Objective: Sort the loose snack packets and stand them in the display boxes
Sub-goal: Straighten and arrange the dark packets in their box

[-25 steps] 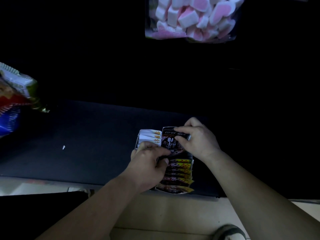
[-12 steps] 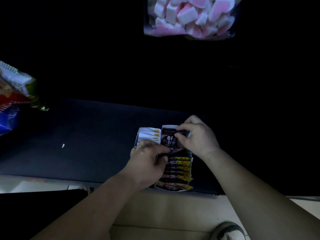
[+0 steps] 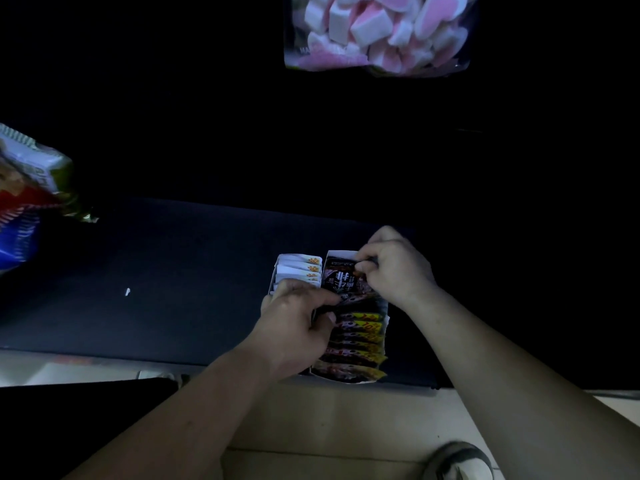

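Two pinch grips on one packet [image 3: 341, 280] above box [image 3: 337, 253]: left hand [image 3: 294, 323] lower edge, right hand [image 3: 398, 268] top corner; forcing it in could crumple it.

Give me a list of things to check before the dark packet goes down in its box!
1. Right hand pinches the dark packet by its top edge: ok.
2. Left hand pinches its lower edge: ok.
3. Packet is over the right box, with the matching row, not the white packets: ok.
4. Packet stands upright like the row: not ok, it lies tilted.
5. Room at the box's far end: cannot tell, hands cover it.
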The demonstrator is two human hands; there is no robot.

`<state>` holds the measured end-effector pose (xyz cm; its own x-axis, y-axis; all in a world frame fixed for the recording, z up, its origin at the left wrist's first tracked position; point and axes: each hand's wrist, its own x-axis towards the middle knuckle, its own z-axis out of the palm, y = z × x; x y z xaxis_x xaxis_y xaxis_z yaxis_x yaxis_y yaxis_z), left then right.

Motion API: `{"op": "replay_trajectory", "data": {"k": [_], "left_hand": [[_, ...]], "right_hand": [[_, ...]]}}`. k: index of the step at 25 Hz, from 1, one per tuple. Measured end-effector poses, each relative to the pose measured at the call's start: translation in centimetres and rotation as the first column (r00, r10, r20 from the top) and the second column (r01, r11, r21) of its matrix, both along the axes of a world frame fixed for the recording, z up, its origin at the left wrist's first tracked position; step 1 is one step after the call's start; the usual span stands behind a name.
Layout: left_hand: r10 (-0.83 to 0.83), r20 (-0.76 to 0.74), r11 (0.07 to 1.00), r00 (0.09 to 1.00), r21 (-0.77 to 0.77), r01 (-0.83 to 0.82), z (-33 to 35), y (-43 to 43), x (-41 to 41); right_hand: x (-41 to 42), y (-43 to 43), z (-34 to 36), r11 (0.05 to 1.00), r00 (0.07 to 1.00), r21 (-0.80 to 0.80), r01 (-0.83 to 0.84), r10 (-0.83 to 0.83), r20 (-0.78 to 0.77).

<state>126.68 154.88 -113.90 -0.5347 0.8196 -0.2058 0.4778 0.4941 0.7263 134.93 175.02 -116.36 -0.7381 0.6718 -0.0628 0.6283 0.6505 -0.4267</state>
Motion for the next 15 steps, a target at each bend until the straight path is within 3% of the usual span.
{"op": "replay_trajectory", "data": {"k": [6,9,12,15], "left_hand": [[-0.083,-0.087,0.996,0.993,0.006,0.083,-0.1,0.5,0.3],[-0.082,-0.108,0.997,0.991,-0.005,0.082,0.1,0.9,0.7],[-0.112,-0.131,0.994,0.985,-0.033,0.109,0.2,1.1,0.8],[-0.159,-0.205,0.986,0.966,-0.086,0.144,0.0,1.4,1.0]], "right_hand": [[1.9,0.1,2.2,0.993,0.98,-0.029,-0.117,0.111,-0.166],[2.1,0.5,3.4,0.996,0.974,-0.059,-0.062,0.047,-0.222],[2.9,0.4,4.3,1.0,0.918,0.015,-0.026,0.03,-0.397],[3.4,-0.3,4.5,0.997,0.882,0.083,-0.007,0.046,-0.469]]}}
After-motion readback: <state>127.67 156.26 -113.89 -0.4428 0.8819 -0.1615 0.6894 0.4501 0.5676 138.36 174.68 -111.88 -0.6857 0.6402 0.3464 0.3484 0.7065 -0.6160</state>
